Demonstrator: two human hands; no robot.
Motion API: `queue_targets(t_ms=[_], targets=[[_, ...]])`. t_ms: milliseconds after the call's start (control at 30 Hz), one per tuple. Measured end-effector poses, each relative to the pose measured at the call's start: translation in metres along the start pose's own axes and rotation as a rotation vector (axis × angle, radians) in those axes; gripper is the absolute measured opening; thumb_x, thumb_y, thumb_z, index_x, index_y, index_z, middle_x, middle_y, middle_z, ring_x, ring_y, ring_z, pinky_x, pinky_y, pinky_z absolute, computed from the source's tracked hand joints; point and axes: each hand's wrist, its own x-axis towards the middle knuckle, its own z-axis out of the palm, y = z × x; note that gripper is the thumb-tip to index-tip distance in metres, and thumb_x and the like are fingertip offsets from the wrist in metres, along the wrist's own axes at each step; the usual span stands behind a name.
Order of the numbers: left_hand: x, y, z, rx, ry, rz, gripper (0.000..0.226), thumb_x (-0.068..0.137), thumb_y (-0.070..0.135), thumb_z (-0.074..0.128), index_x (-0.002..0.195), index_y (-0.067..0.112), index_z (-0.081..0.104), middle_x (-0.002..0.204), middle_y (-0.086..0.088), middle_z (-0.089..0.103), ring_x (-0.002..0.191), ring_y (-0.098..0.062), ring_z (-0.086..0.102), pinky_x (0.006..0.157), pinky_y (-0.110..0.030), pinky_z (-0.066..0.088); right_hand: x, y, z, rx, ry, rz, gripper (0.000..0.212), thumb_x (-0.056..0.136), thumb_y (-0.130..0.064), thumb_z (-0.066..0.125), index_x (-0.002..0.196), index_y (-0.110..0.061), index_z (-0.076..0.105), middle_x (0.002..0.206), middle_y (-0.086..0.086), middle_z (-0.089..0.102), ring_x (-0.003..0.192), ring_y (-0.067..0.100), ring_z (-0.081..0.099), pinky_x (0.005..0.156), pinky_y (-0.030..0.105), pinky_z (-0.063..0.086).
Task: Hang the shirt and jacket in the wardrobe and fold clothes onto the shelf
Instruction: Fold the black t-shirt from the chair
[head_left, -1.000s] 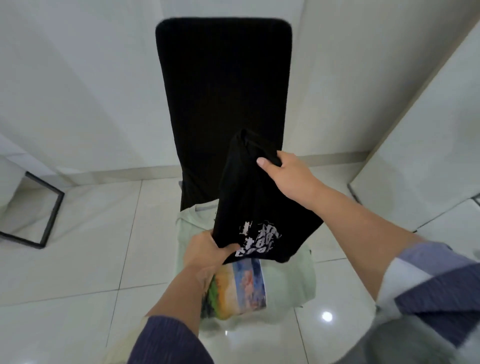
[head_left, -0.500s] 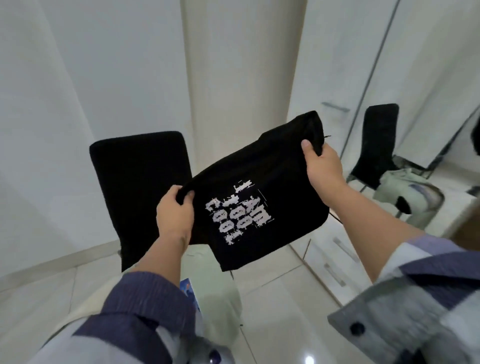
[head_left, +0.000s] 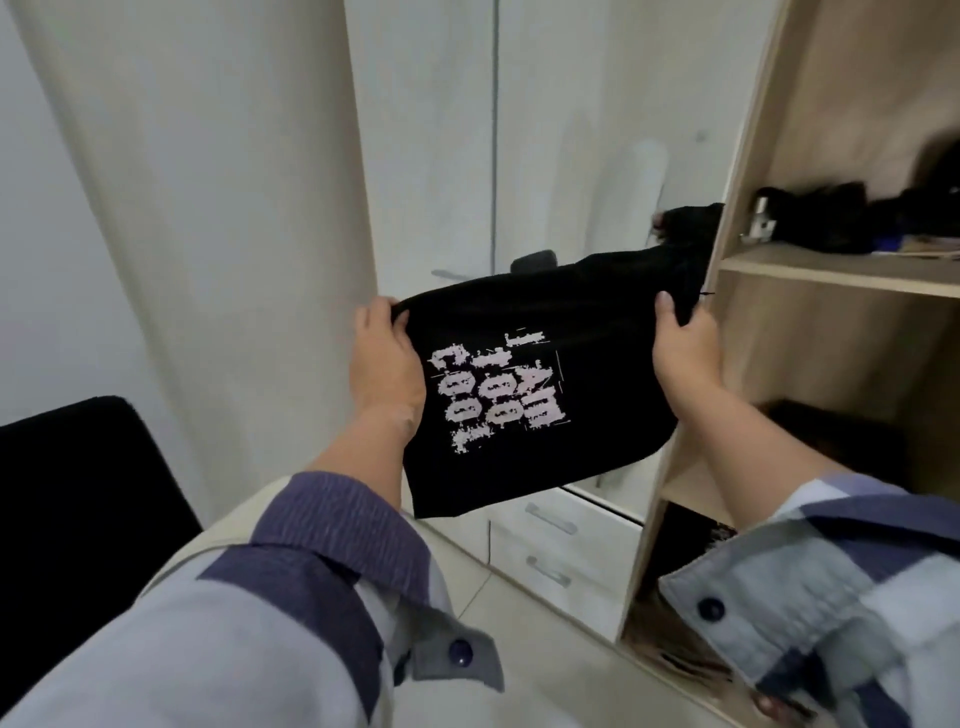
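A folded black T-shirt (head_left: 545, 332) with a pale printed text block hangs in the air between my hands, in front of the wardrobe. My left hand (head_left: 387, 364) grips its left edge and my right hand (head_left: 685, 348) grips its right edge, thumbs on top. The open wooden wardrobe (head_left: 737, 208) stands at the right, its side panel just beside my right hand. One bare shelf board (head_left: 831, 273) sits level with the shirt's top edge. Dark clothes (head_left: 831, 218) lie on that shelf.
A black chair back (head_left: 78, 493) stands at the lower left. White drawers (head_left: 561, 551) with metal handles sit below the shirt. A mirrored white door (head_left: 493, 156) is behind it. Another dark folded item (head_left: 691, 540) lies on a low wardrobe shelf.
I have turned right from the chair toward the wardrobe. The shirt has come up off the chair and now hangs level, carried to the edge of the open shelves.
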Motion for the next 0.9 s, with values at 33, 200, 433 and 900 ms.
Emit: queue_targets(t_ms=[33,200,433,900], targets=[[0.002,0.003,0.016,-0.016,-0.042,0.019,0.025,0.102,0.018,0.037,0.11,0.003,0.055,0.111,-0.014,0.053,0.085,-0.015,0.044,0.071,-0.018,0.028,0.007,0.007,-0.008,-0.006,0.032,0.017,0.042,0.099,-0.038,0.041,0.131,-0.012,0.052,0.129,0.009,0.059,0.12,0.029,0.053,0.098,0.034,0.041],[-0.004,0.024,0.106,-0.107,-0.244,0.098,0.024,0.102,0.023,0.035,0.108,0.007,0.053,0.108,-0.01,0.051,0.082,-0.021,0.051,0.073,-0.027,0.036,0.027,0.048,-0.066,-0.104,0.208,0.119,0.045,0.1,-0.04,0.039,0.134,-0.013,0.048,0.133,0.01,0.055,0.123,0.031,0.049,0.104,0.039,0.039],[-0.052,0.078,0.236,-0.208,-0.479,0.175,0.022,0.102,0.023,0.036,0.108,0.012,0.053,0.105,-0.004,0.048,0.084,-0.017,0.049,0.075,-0.027,0.036,0.062,0.117,-0.159,-0.221,0.401,0.228,0.049,0.1,-0.043,0.038,0.141,-0.016,0.043,0.139,0.008,0.051,0.129,0.03,0.046,0.104,0.039,0.038],[-0.131,0.099,0.477,-0.085,-0.737,0.115,0.024,0.101,0.02,0.037,0.11,0.004,0.053,0.119,-0.017,0.051,0.101,-0.035,0.053,0.081,-0.038,0.04,0.179,0.289,-0.239,-0.272,0.433,0.504,0.053,0.1,-0.045,0.036,0.144,-0.016,0.038,0.141,0.008,0.049,0.129,0.032,0.045,0.108,0.044,0.038]])
